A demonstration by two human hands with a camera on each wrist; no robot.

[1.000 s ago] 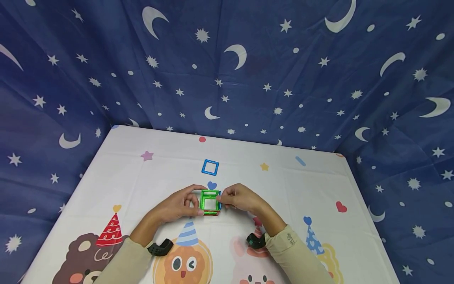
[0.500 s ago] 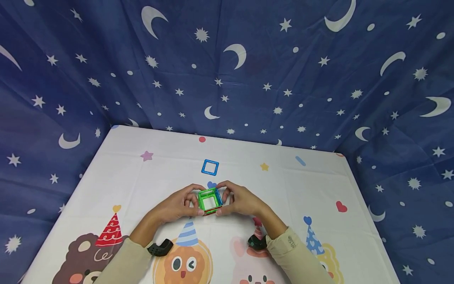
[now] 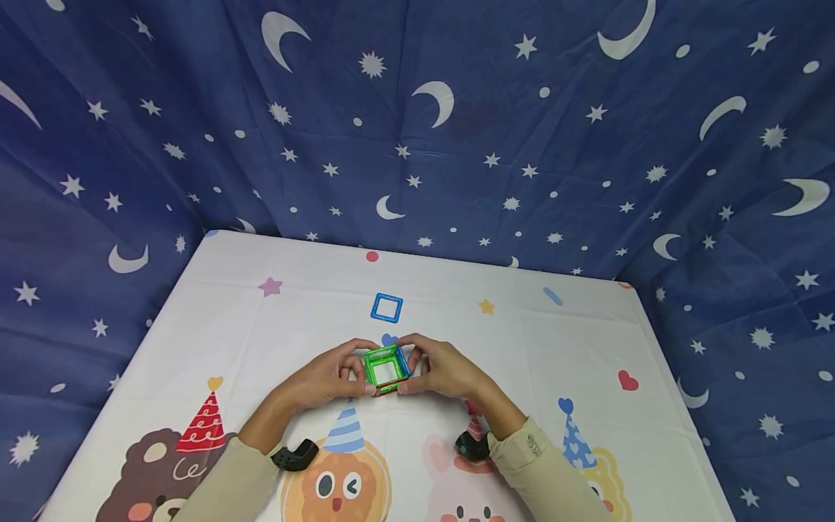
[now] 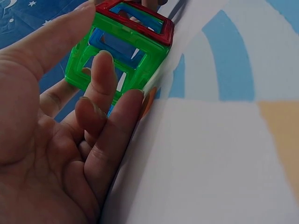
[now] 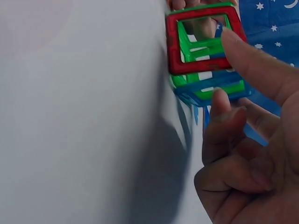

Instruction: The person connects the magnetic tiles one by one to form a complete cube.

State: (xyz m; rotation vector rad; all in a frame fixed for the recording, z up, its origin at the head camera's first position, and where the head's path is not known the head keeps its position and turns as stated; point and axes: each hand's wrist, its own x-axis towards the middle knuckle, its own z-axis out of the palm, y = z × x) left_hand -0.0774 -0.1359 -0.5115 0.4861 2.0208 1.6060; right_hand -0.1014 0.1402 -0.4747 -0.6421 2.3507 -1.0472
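Between the two hands stands a small open-framed cube of see-through magnetic tiles [image 3: 367, 368]. Green tiles make up its top and left side, a red tile [image 5: 174, 46] faces the person, and a blue tile [image 3: 404, 360] forms the right side. My left hand [image 3: 326, 373] grips the cube from the left, its thumb at the near corner and forefinger at the far one. From the right, my right hand [image 3: 446, 368] holds it likewise, thumb on the red tile's edge and forefinger behind. The middle fingers lie curled near the sides.
A single blue square tile [image 3: 373, 307] lies flat on the table beyond the cube. The white tablecloth [image 3: 535, 348] carries printed animals, stars and hearts. A dark blue curtain [image 3: 470, 167] with moons and stars surrounds the table's back and sides.
The right hand has gone from pinching the blue tile at the cube's right side to spanning the cube with thumb and forefinger. The cube has turned slightly; the left hand hardly moved.
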